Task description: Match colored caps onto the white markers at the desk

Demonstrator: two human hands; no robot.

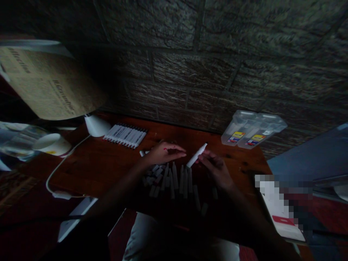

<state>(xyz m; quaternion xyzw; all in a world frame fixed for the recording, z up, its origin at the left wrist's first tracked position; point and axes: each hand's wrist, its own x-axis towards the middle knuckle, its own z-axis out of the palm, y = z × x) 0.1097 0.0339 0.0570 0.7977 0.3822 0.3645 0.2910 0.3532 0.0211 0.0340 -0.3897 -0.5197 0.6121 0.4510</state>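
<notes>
My right hand (216, 167) pinches a white marker barrel (196, 156), tilted with its dark tip pointing up and away. Just left of it, my left hand (167, 152) hovers with thumb and fingers apart and nothing between them; a small red mark shows on its skin. Several white marker barrels (174, 175) lie side by side on the table below the hands. A heap of small pale caps or short pieces (153, 175) is partly hidden under my left forearm. Further left, a neat row of assembled markers (125, 135) lies flat.
On the left stand a lamp with a printed shade (54, 83), a paper cup (53, 144) and a white cord. Two clear plastic cases (251, 130) stand at the back right, before the stone wall (174, 69). The wooden table (81, 170) is dimly lit.
</notes>
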